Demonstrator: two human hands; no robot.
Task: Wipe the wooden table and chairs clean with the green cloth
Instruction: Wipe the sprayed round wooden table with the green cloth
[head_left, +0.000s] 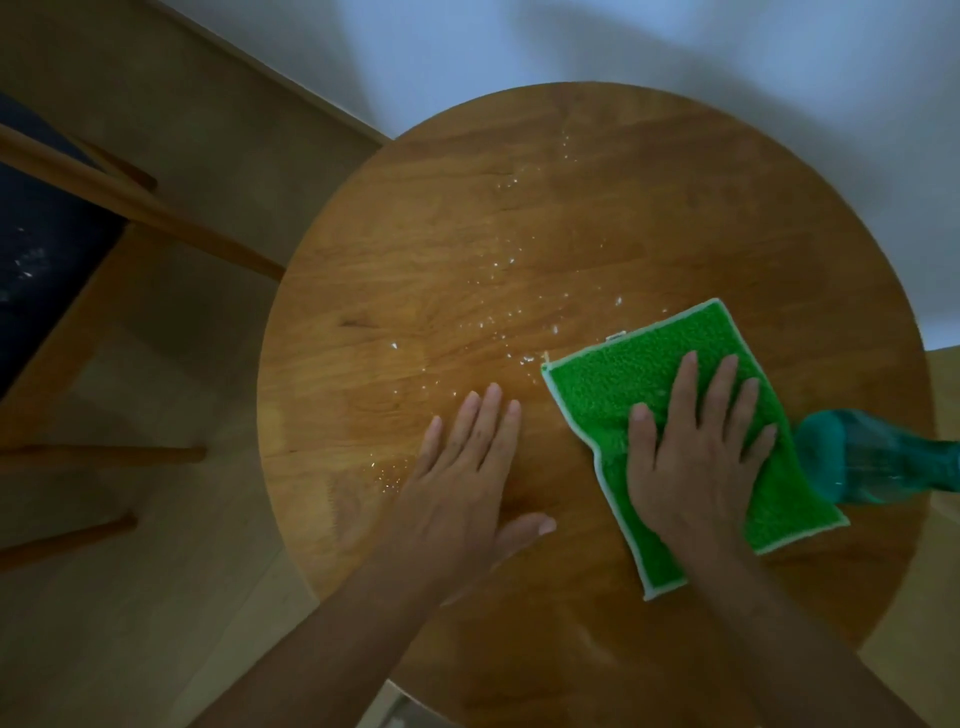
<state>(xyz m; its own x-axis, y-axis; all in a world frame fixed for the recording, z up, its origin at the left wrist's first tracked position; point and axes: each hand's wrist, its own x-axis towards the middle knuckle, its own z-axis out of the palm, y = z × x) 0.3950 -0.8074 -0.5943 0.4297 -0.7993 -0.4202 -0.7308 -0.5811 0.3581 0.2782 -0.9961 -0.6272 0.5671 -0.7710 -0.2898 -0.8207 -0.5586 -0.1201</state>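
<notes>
A round wooden table (415, 234) fills the middle of the view, speckled with white droplets (498, 265) from its far side down to its near left. A green cloth (623, 379) with a white edge lies flat on the table's right part. My right hand (696, 447) presses flat on the cloth with its fingers spread. My left hand (467, 467) rests palm down on the bare wood just left of the cloth, holding nothing. A wooden chair (156, 218) with a dark seat stands to the left of the table.
A teal spray bottle (878, 457) lies at the table's right edge, touching the cloth's right side. A white wall runs behind the table. Pale floor shows at the left and bottom. Chair legs (104, 452) stick out at the left.
</notes>
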